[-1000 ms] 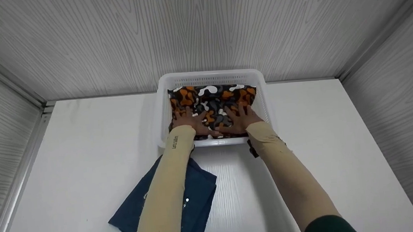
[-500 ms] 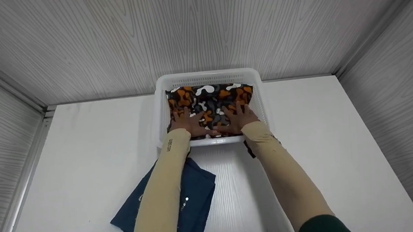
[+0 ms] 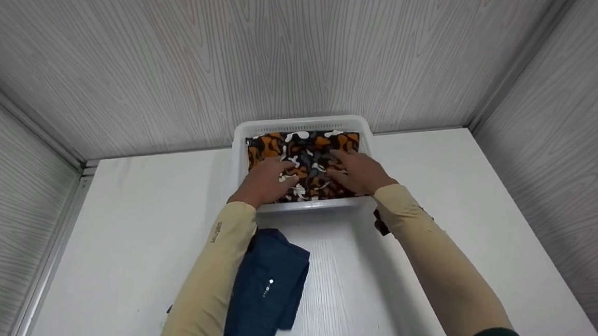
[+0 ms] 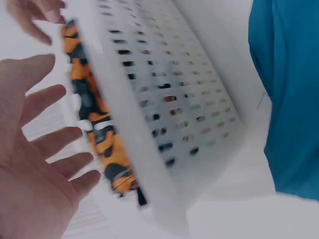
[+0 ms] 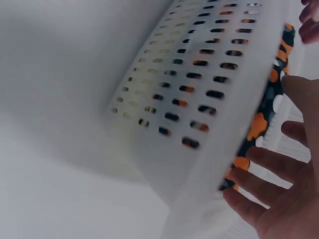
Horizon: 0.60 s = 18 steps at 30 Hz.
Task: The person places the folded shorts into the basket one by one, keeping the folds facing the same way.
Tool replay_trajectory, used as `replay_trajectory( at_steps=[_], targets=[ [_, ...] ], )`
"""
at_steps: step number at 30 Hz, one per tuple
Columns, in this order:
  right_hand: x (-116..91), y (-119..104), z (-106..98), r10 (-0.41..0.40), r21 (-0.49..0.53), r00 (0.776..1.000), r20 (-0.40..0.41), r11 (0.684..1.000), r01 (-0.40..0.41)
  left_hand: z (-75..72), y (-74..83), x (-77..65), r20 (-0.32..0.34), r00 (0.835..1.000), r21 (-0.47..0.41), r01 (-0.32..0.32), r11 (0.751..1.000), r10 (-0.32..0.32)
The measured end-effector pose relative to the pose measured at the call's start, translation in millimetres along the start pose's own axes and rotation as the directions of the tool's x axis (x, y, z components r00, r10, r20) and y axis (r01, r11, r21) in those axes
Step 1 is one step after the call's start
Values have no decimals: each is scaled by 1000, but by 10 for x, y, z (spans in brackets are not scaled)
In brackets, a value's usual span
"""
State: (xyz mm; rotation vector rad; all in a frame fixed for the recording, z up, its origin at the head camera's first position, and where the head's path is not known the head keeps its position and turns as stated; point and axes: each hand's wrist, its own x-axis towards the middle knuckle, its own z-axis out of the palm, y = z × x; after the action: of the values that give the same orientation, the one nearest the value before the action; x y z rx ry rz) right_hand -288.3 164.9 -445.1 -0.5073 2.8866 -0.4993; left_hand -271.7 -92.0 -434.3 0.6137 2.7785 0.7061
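Note:
A folded cloth (image 3: 306, 160) patterned in orange, black, grey and white lies inside a white perforated plastic basket (image 3: 306, 205). My left hand (image 3: 266, 181) is over the cloth's left part, its fingers spread. In the left wrist view, the palm and fingers of my left hand (image 4: 45, 144) show apart from the cloth. Over the right part is my right hand (image 3: 360, 172), fingers extended. The right wrist view has the fingertips of my right hand (image 5: 279, 174) beside the cloth's edge; whether they touch it I cannot tell. Neither hand grips anything.
A folded dark blue garment (image 3: 270, 294) with a small white logo lies on the white table (image 3: 348, 289), in front of the basket and partly under my left forearm. Grey wood-grain panels (image 3: 292, 59) rise behind and at both sides. The basket stands near the back panel.
Both hands have risen off the flat, pressed position on the cloth and moved apart, the left one outward to the left. The head view has shifted slightly. The garment stays in place.

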Motion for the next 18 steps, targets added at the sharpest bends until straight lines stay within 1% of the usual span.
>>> replay_trajectory(
  at_steps=[2,5,7,9,10,11,12,13,14,16,17,18],
  targets=[
    [6,46,-66,-20,21,999,-50,1000,21,-64,-10,-81,-57,998,-31,-38,999,36],
    [3,97,-136,-57,79,990,-128,995,68,-133,-47,-224,-135,987,-52,-97,994,89],
    [-11,138,-157,-101,98,975,-196,988,122,-150,-78,-335,-174,981,-57,-102,993,91],
    [-45,183,-140,-142,114,947,-287,977,181,-131,-124,-457,-213,972,-57,-115,992,101],
    [-70,209,-114,-168,113,925,-342,969,218,-104,-145,-527,-230,969,-55,-111,992,96],
    [-103,239,-75,-193,114,896,-400,959,258,-63,-169,-599,-244,966,-54,-102,993,86],
    [-145,272,-18,-218,109,862,-457,948,297,-4,-196,-675,-254,964,-51,-92,994,76],
    [-191,305,53,-234,104,826,-513,938,330,69,-224,-753,-267,961,-48,-87,995,71],
    [-247,334,129,-247,96,787,-565,928,360,157,-253,-830,-268,962,-47,-70,996,54],
    [-368,394,302,-253,84,725,-641,916,393,367,-299,-977,-251,968,-36,-16,999,6],
    [-430,425,390,-242,89,704,-667,913,398,481,-318,-1036,-232,973,-35,10,999,-18],
    [-489,451,471,-227,96,692,-686,914,395,591,-328,-1088,-211,977,-37,32,999,-40]
  ],
)
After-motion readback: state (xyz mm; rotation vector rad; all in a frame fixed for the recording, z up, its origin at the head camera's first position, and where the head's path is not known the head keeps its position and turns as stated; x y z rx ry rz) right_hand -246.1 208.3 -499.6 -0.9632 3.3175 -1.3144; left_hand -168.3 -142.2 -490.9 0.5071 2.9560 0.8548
